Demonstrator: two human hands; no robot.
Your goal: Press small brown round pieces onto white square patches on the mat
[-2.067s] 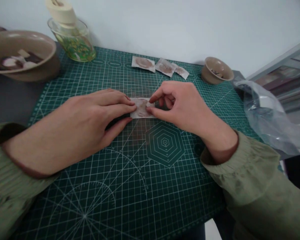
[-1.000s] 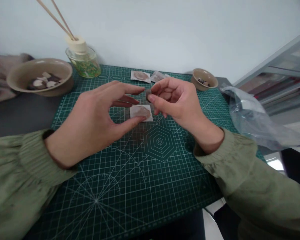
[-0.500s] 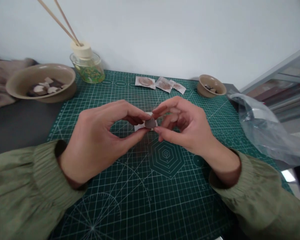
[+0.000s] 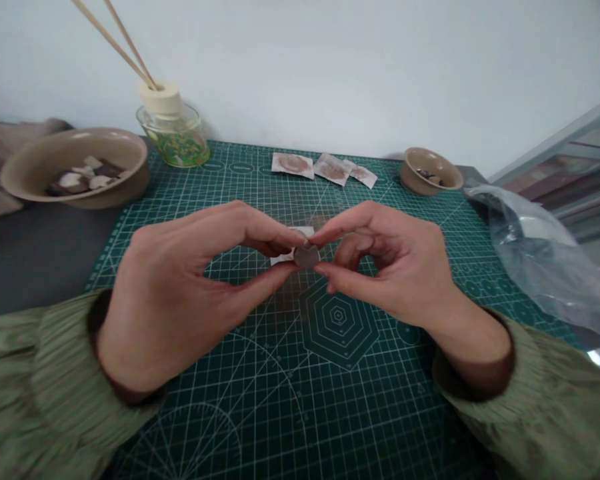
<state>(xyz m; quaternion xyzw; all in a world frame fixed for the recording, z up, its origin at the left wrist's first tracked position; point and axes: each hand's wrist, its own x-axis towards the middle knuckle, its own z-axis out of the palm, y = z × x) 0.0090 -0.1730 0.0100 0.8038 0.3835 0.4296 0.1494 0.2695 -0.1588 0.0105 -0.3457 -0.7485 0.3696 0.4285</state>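
Observation:
A small round brown disc (image 4: 307, 256) is pinched between the fingertips of my left hand (image 4: 190, 287) and my right hand (image 4: 385, 267), held just above the green cutting mat (image 4: 260, 373). A white square backing paper (image 4: 293, 243) lies on the mat right behind my fingers, mostly hidden by them. Both sleeves are olive green.
Three white patches with brown centres (image 4: 325, 168) lie at the mat's far edge. A small tan bowl (image 4: 431, 171) stands at the back right, a large tan bowl with scraps (image 4: 75, 167) at the back left, beside a reed diffuser jar (image 4: 173, 130). A crumpled clear plastic bag (image 4: 535, 253) lies at the right.
My right hand lifted the brown disc off the white paper, then my left hand came up and joined it. Both hands now pinch the disc, slightly nearer to me.

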